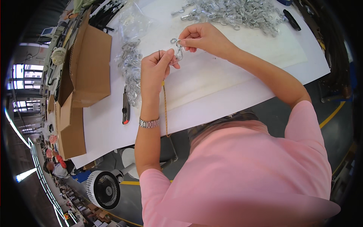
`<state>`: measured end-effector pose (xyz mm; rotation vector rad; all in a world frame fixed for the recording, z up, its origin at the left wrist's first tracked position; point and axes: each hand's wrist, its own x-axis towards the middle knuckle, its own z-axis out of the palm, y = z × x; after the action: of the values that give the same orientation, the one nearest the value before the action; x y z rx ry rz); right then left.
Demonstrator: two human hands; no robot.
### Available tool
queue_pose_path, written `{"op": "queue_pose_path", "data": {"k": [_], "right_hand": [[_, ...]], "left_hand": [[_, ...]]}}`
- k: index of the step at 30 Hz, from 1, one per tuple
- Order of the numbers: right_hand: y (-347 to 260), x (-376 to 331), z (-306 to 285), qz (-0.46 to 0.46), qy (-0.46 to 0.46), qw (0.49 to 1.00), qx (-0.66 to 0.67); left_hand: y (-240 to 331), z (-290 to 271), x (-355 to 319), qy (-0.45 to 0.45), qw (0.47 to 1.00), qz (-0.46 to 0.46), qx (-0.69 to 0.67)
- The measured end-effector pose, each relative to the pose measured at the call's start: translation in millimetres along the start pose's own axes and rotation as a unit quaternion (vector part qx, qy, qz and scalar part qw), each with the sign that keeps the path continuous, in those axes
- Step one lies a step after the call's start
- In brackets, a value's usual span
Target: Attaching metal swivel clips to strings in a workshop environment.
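Observation:
Between my hands, over the white table, is a shiny metal snap hook (179,53) with a ring at its top. My right hand (207,38) is closed, its thumb and index finger pinching the hook by that ring. A small metal ring piece (173,40) shows just left of those fingertips. My left hand (155,70) is closed too, its fingertips beside the hook's lower part; what they pinch is hard to make out, perhaps something clear. A thin dark sliver (159,55) stands up at its index finger. Below the left wrist, a yellow cord (165,108) hangs past the table edge.
A large heap of metal snap hooks (238,13) lies at the back, and another pile (130,68) sits left beside clear plastic bags (134,22). A box cutter (126,106) lies near an opened cardboard box (90,64). A fan (104,189) stands below the table's left side.

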<state>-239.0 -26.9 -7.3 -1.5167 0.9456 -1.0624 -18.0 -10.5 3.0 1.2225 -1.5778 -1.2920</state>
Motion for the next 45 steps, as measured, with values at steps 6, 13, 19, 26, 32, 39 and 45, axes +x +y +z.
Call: {"op": "queue_pose_path", "data": {"k": [6, 13, 19, 26, 32, 39, 45], "right_hand": [[0, 0, -1, -0.036, 0.047, 0.998, 0.028], [-19, -6, -1, -0.113, 0.06, 0.983, -0.13], [-9, -7, 7, -0.046, 0.075, 0.995, 0.056], [7, -8, 12, -0.012, 0.074, 0.988, 0.131], [-26, -20, 12, -0.049, 0.034, 0.998, -0.022], [-14, -13, 14, -0.044, 0.046, 0.981, 0.182], [0, -18, 22, 0.011, -0.012, 0.981, 0.193]], "left_hand": [[8, 9, -4, -0.068, 0.992, 0.003, -0.106], [1, 15, -2, -0.13, 0.986, -0.026, -0.102], [2, 20, -3, -0.089, 0.987, 0.008, -0.135], [2, 19, -3, -0.081, 0.982, 0.015, -0.169], [4, 20, -5, -0.105, 0.98, -0.001, -0.17], [1, 20, -5, -0.13, 0.977, -0.004, -0.172], [-5, 14, -3, -0.136, 0.971, 0.007, -0.196]]}}
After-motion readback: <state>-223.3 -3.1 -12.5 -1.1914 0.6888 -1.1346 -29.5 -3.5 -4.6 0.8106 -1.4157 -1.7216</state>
